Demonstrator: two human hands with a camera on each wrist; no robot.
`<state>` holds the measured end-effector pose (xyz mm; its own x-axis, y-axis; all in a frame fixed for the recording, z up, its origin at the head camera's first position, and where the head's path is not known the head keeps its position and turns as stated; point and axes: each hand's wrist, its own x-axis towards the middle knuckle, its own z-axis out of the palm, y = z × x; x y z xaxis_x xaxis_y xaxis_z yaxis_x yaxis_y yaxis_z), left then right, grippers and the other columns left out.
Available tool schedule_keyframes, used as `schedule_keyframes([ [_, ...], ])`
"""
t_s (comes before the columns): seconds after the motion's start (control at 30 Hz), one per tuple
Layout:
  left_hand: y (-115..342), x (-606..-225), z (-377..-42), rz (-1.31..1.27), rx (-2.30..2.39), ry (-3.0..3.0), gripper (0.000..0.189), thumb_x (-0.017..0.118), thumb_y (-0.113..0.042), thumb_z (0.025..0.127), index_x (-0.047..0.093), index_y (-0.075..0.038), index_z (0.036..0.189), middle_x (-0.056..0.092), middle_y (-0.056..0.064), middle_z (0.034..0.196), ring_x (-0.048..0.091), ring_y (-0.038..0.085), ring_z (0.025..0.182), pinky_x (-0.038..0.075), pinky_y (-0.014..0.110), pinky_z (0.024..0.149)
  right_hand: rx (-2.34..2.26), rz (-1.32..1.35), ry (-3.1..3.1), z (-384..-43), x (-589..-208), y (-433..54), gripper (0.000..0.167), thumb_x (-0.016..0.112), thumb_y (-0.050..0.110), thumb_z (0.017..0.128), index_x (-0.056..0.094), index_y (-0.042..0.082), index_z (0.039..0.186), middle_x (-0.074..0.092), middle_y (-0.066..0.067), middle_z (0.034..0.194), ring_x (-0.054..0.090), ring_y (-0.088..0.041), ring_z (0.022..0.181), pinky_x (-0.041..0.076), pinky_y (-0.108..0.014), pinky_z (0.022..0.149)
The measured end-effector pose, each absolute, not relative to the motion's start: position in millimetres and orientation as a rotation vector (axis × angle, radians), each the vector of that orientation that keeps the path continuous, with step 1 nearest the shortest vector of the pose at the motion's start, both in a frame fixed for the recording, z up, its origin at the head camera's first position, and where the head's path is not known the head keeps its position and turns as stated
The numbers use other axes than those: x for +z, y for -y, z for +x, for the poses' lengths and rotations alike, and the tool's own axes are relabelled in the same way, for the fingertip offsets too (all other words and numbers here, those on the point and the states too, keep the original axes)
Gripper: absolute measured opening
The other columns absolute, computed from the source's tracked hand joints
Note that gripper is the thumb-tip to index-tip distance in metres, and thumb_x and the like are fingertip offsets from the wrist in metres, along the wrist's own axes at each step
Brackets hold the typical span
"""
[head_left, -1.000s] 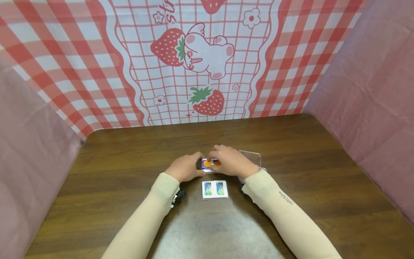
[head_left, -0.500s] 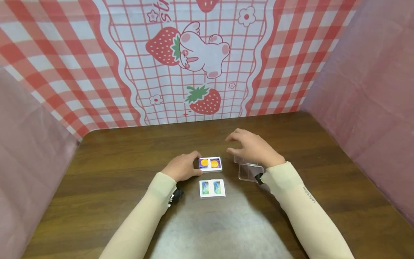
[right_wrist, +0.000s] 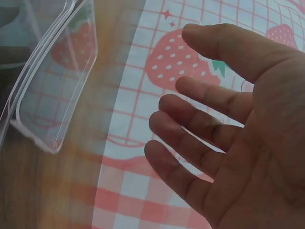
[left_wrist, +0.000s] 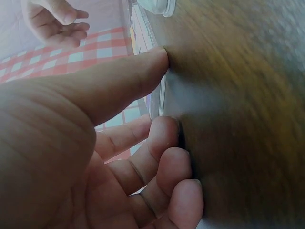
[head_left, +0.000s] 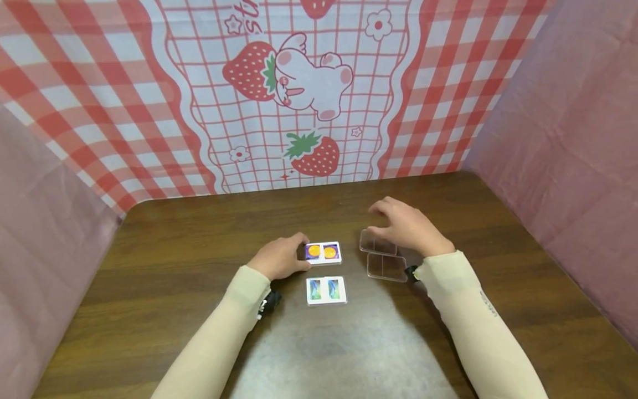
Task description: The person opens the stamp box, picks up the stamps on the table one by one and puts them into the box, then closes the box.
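Note:
My left hand (head_left: 279, 257) holds the left end of a flat clear case (head_left: 322, 254) between thumb and index finger. Two pictures of an orange round shape on purple lie side by side in it. In the left wrist view the thumb tip is at the edge of this case (left_wrist: 141, 36), and the other fingertips are down by the wood. Nearer to me lies a second flat case (head_left: 326, 291) with two blue-green pictures. My right hand (head_left: 411, 228) hovers with relaxed, apart fingers, nothing in them, over two clear plastic lids or trays (head_left: 386, 267).
The brown wooden table (head_left: 319, 354) spreads all around. A strawberry-print cloth (head_left: 309, 88) hangs behind its far edge, with pink cloth (head_left: 558, 138) at both sides. The upper clear piece (head_left: 371, 242) overlaps the lower one in the head view.
My right hand has let go of the orange-picture case and moved right, over the clear pieces, uncovering both pictures. The left hand stays at the case's left end. The view has shifted slightly.

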<state>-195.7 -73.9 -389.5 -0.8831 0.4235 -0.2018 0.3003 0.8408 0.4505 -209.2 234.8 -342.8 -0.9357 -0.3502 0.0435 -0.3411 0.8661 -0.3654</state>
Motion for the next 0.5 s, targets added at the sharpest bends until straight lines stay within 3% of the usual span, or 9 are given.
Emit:
schedule_keyframes([
  [0.5, 74.3, -388.3, -193.9, 0.56, 0.586, -2.728, 0.06, 0.075, -0.041, 0.096, 0.054, -0.016, 0.146, 0.063, 0.012, 0.14, 0.062, 0.033, 0.125, 0.047, 0.051, 0.105, -0.541, -0.466, -2.983, -211.8, -347.0, -243.0, 0.052, 0.079, 0.035, 0.091, 0.065, 0.005, 0.131, 0.064, -0.014, 0.129, 0.062, -0.032, 0.115, 0.05, -0.055, 0.096],
])
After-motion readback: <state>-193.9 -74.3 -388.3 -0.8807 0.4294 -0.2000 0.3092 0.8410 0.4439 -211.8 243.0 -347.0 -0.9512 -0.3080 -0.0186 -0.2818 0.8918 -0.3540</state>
